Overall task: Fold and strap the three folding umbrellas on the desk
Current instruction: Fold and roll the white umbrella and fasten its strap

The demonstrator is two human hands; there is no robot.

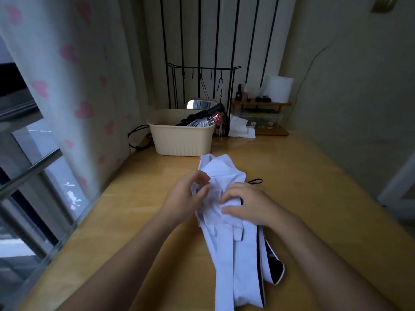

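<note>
A pale lilac folding umbrella [226, 254] with a black lining lies lengthwise on the wooden desk [314, 187], its canopy loose and crumpled. My left hand [186, 198] pinches a fold of the canopy on its left side. Pressing down on the bunched fabric at the middle is my right hand [247, 203]. A short strap tab [237, 235] hangs free on the canopy below my hands. A thin black wrist loop [256, 181] pokes out beside my right hand. A black folded umbrella [202, 117] rests in the beige basket [182, 142] behind.
The beige basket stands at the back of the desk, with a mirror and a black wire rack behind it. A wooden shelf [260, 117] with small bottles, a clear box and a white roll sits back right. A heart-print curtain [74, 97] and a window line the left edge.
</note>
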